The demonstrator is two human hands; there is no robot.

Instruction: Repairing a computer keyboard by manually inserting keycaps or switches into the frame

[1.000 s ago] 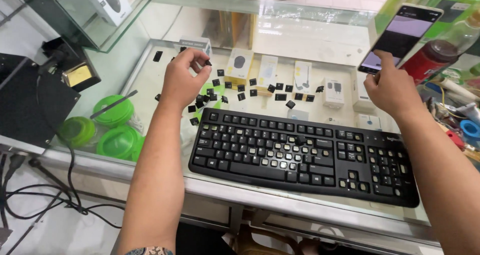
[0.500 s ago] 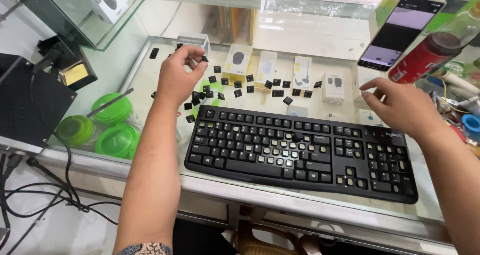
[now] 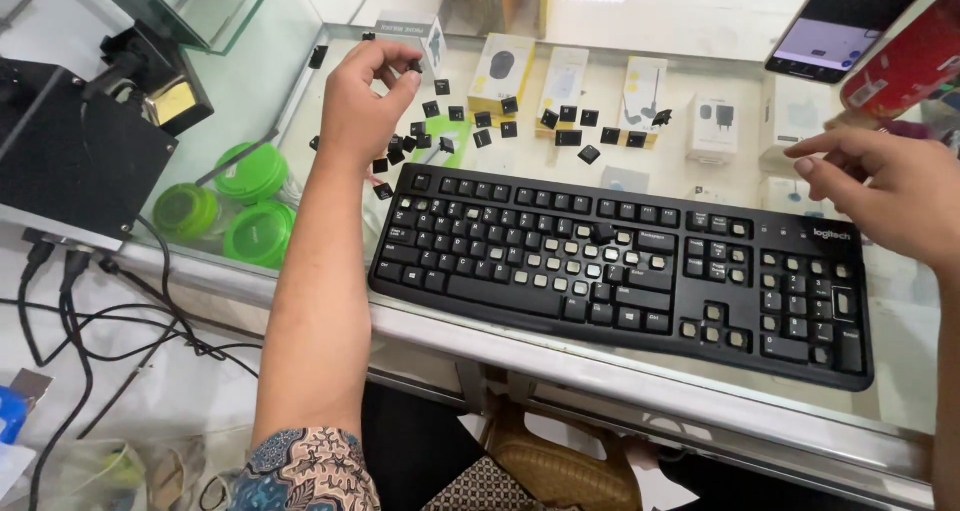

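On glass counter (image 3: 300, 121) | left hand (image 3: 362, 96) pinches keycap (image 3: 414, 67) above keyboard (image 3: 620, 266) | right hand (image 3: 885, 186) spread, holding nothing

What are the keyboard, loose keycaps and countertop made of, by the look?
Keyboard: looks like matte black moulded plastic, pale switch stems showing where caps are off. Loose keycaps: same black plastic, likely. Countertop: glass, clear and reflective, boxed goods visible beneath; front edge looks like metal trim.
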